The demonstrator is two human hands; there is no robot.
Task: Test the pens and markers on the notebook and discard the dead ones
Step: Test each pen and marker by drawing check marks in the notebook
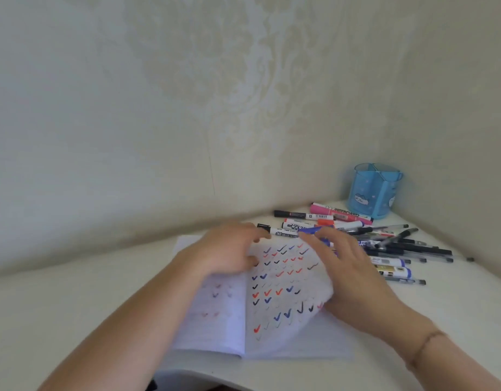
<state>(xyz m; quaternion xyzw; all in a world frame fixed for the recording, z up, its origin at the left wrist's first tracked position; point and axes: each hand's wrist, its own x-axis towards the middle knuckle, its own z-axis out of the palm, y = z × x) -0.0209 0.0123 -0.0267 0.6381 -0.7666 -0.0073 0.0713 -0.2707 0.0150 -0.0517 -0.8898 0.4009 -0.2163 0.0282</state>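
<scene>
Turning to a fresh page mid-test

Low centre, the notebook (pixel 243 314) lies open; the right hand (pixel 353 280) lifts its tick-filled page while seemingly holding a blue marker (pixel 311 230), and the left hand (pixel 229 252) rests relaxed. Beyond, at right, the pens and markers (pixel 385 244) await; next, flatten the page.

Blue pen holder (pixel 374 190) in the corner, white table (pixel 74 300), seemingly patterned pale wallpaper (pixel 187 94)
</scene>
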